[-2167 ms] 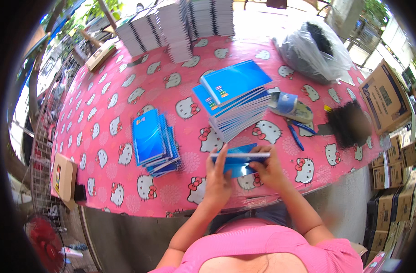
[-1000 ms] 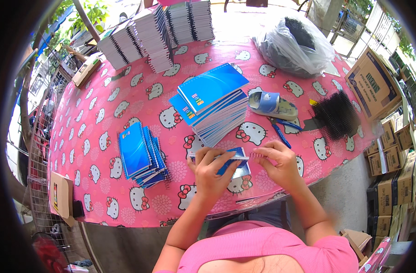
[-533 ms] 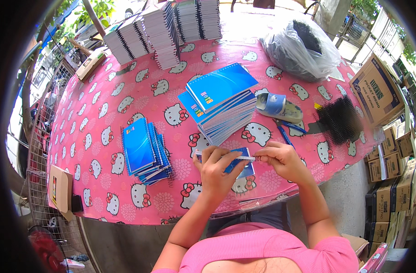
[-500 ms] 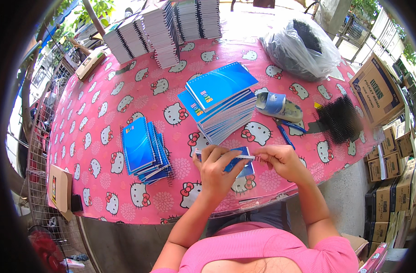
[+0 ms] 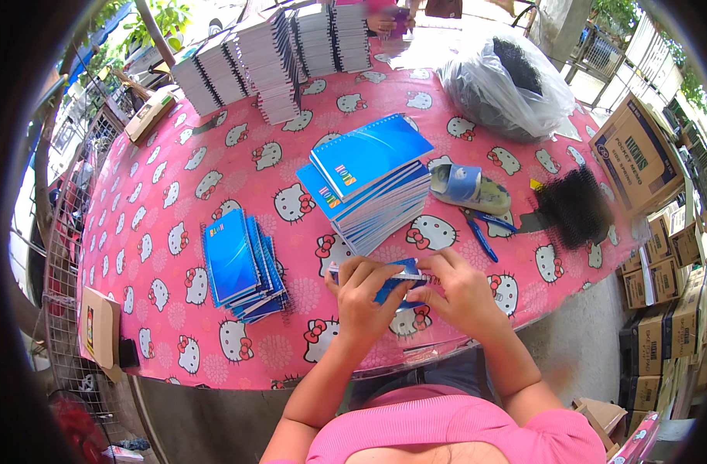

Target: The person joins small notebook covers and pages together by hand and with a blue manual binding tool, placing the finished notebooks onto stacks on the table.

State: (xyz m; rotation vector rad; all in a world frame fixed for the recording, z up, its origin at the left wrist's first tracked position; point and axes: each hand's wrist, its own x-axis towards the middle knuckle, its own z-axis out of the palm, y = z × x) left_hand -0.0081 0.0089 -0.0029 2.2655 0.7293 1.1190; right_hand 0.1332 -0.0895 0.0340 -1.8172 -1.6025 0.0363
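Observation:
My left hand (image 5: 362, 298) and my right hand (image 5: 458, 292) both grip one small blue notebook (image 5: 402, 276), held on edge just above the pink cartoon-cat tablecloth (image 5: 214, 166) near the table's front edge. A leaning pile of blue spiral notebooks (image 5: 366, 179) lies just beyond my hands. To my left sits a smaller stack of blue spiral notebooks (image 5: 239, 265).
Tall rows of white-edged notebooks (image 5: 276, 54) line the far edge. A grey plastic bag (image 5: 506, 81), a blue tape dispenser (image 5: 469, 188), a blue pen (image 5: 481, 238) and black spiral coils (image 5: 574, 207) lie right. Cardboard boxes (image 5: 639, 155) stand at right. Another person's hands (image 5: 390, 19) show at top.
My hands kept hold of the small blue notebook and shifted slightly on it; the view drifted a little. The piles have not moved.

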